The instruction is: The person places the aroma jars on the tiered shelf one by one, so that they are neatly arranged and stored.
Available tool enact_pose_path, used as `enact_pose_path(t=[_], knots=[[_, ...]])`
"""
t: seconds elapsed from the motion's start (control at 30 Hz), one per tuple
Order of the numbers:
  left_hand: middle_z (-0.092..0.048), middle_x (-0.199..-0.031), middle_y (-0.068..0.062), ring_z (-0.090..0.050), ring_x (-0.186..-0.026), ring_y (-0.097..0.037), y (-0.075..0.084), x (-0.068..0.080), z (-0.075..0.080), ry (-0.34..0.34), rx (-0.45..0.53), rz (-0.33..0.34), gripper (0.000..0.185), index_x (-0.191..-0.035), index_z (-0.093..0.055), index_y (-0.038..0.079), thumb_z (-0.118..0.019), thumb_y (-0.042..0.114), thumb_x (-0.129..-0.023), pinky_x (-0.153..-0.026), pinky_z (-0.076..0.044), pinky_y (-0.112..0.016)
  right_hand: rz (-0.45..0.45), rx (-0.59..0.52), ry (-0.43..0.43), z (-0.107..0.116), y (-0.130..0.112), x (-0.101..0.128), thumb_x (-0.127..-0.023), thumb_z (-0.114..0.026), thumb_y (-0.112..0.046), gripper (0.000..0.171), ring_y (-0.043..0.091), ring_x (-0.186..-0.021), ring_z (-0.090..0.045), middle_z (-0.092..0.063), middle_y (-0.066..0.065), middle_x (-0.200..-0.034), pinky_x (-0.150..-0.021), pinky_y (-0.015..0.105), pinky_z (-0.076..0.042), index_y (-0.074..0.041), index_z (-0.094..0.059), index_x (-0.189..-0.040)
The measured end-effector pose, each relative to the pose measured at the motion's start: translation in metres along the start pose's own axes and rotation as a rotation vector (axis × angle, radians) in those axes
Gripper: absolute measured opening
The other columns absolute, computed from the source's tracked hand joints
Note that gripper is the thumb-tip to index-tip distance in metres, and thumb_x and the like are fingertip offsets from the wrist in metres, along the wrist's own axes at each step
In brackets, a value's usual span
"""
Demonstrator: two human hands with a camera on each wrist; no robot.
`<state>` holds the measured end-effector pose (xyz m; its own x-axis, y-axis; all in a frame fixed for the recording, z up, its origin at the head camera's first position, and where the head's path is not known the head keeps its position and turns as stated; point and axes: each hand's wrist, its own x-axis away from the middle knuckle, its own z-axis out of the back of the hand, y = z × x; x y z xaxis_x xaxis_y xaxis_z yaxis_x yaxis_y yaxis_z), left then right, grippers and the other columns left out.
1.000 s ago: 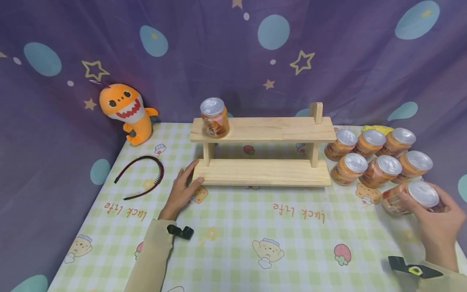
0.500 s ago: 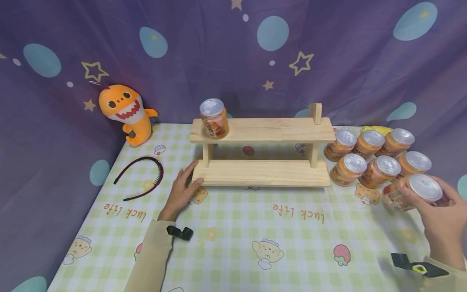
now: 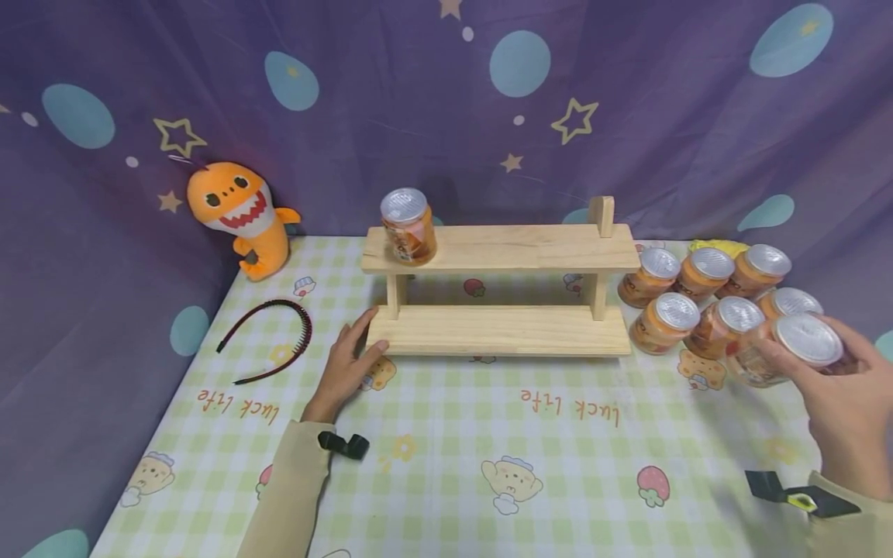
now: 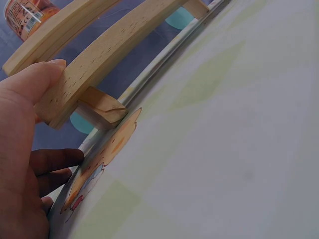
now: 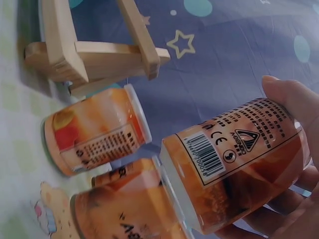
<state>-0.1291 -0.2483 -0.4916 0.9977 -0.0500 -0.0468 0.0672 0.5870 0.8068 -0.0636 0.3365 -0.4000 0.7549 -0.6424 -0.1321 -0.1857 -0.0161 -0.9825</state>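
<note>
In the head view, a two-tier wooden shelf (image 3: 498,328) stands on the table. My left hand (image 3: 345,364) holds its lower left end, the thumb resting on the lower board in the left wrist view and the other fingers below it. An orange-labelled can with a silver lid (image 3: 410,236) stands upright on the upper board's left end. At the right, my right hand (image 3: 847,399) grips another such can (image 5: 234,167), raised and overlapping the group of cans. Its barcode faces the right wrist camera. Several matching cans (image 3: 663,325) stand in two rows right of the shelf.
An orange shark plush (image 3: 244,217) leans by the back left curtain. In front of it lies a dark toothed headband (image 3: 307,333). Something yellow (image 3: 718,247) shows behind the cans. The checked tablecloth (image 3: 432,496) spreads in front of the shelf; a purple curtain (image 3: 391,124) hangs behind.
My right hand has lifted the can and moved it up and away from me, so it now covers part of the front right can. My left hand stays on the shelf.
</note>
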Motion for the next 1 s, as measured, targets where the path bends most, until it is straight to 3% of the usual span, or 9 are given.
enact_pose_path(t=[0.27, 0.43, 0.67, 1.0], knots=[[-0.038, -0.162, -0.009, -0.022, -0.154, -0.043, -0.001, -0.001, -0.001, 0.009, -0.003, -0.022, 0.064, -0.156, -0.037, 0.029, -0.064, 0.034, -0.098, -0.129, -0.006, -0.058, 0.095, -0.137, -0.066, -0.015, -0.007, -0.003, -0.061, -0.073, 0.032, 0.059, 0.008, -0.085, -0.072, -0.076, 0.004, -0.099, -0.068, 0.01, -0.057, 0.013, -0.068, -0.116], [-0.038, -0.162, -0.009, -0.023, -0.153, -0.043, -0.001, -0.001, -0.001, 0.012, -0.006, -0.022, 0.064, -0.156, -0.037, 0.028, -0.064, 0.034, -0.098, -0.129, -0.007, -0.058, 0.062, -0.127, -0.073, -0.023, -0.014, -0.006, -0.061, -0.076, 0.029, 0.055, 0.009, -0.079, -0.072, -0.076, 0.005, -0.095, -0.064, 0.011, -0.057, 0.01, -0.07, -0.113], [-0.037, -0.163, -0.008, -0.018, -0.155, -0.044, 0.0, 0.0, 0.0, -0.002, -0.005, 0.001, 0.065, -0.156, -0.036, 0.03, -0.064, 0.035, -0.098, -0.129, -0.005, -0.059, -0.021, -0.032, -0.066, -0.037, -0.027, -0.007, -0.06, -0.084, 0.02, 0.053, 0.008, -0.07, -0.066, -0.076, 0.003, -0.091, -0.055, 0.01, -0.052, 0.004, -0.073, -0.11], [-0.037, -0.163, -0.008, -0.022, -0.154, -0.042, -0.001, -0.001, 0.0, 0.0, -0.009, -0.012, 0.064, -0.156, -0.036, 0.029, -0.063, 0.035, -0.098, -0.129, -0.006, -0.058, 0.029, -0.067, -0.158, -0.064, -0.035, -0.007, -0.059, -0.083, 0.023, 0.053, 0.011, -0.078, -0.071, -0.076, 0.005, -0.095, -0.062, 0.012, -0.057, 0.008, -0.073, -0.108]])
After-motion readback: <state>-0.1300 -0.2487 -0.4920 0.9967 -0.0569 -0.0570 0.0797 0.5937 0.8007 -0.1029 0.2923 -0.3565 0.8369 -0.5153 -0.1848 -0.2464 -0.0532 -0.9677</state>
